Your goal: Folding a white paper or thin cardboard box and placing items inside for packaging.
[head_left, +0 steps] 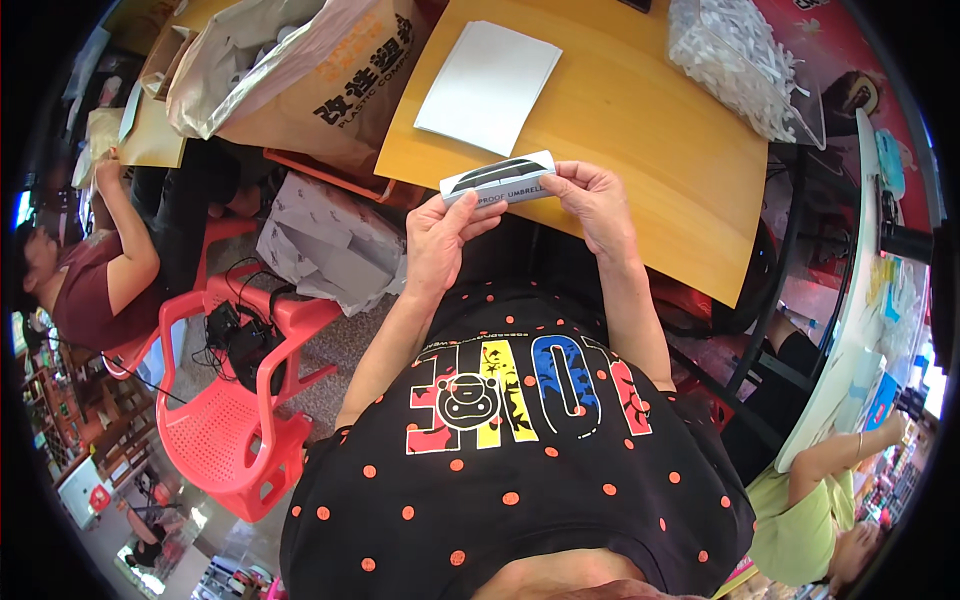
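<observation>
Both of my hands hold a small white and grey cardboard box [500, 180] near the close edge of the wooden table [610, 130]. A dark curved, umbrella-like shape and printing show on its faces. My left hand [440, 235] pinches the box's left part, thumb on the near face. At the right end, my right hand [598, 208] grips it between thumb and fingers. Just beyond the box, a stack of white sheets [488, 85] lies on the table. Whether anything is inside the box cannot be seen.
A large printed sack [290, 95] stands at the far left, and a clear bag of white strips [735, 65] at the far right. A red plastic chair [215, 430] with black cables is on my left. People sit at left [95, 280] and lower right [805, 520].
</observation>
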`<state>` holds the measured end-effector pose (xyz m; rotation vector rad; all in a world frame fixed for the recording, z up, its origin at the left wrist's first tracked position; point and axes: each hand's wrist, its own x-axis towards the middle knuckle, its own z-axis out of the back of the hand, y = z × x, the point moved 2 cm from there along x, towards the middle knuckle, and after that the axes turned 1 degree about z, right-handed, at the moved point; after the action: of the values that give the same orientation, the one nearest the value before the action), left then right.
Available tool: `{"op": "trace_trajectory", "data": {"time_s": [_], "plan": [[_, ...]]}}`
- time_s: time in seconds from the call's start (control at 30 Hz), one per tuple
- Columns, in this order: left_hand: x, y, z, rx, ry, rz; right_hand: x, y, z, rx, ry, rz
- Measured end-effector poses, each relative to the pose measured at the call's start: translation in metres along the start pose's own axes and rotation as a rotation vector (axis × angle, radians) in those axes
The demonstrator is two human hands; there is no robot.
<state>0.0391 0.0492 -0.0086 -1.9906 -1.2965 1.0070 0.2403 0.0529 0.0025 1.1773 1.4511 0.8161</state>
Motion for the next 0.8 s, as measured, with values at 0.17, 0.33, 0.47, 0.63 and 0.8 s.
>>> {"op": "trace_trajectory", "data": {"time_s": [0.17,0.33,0.47,0.63,0.8], "plan": [[-0.0014,0.0002,-0.0014,0.006,0.005,0.019,-0.0022,0.0001,0.0003,-0.024,-0.028,0.049],[-0.0027,0.0011,-0.0026,0.009,0.015,0.027,-0.0042,-0.0020,0.0018,-0.020,-0.041,0.076],[-0.0033,0.0011,-0.0034,-0.001,0.022,0.037,-0.0050,-0.0009,0.0013,-0.020,-0.044,0.098],[-0.0043,0.0021,-0.0032,-0.005,0.024,0.049,-0.0047,-0.0008,0.0000,-0.008,-0.035,0.101],[-0.0044,0.0031,-0.0024,-0.010,0.043,0.045,-0.0037,-0.0053,0.0039,-0.025,-0.042,0.081]]}}
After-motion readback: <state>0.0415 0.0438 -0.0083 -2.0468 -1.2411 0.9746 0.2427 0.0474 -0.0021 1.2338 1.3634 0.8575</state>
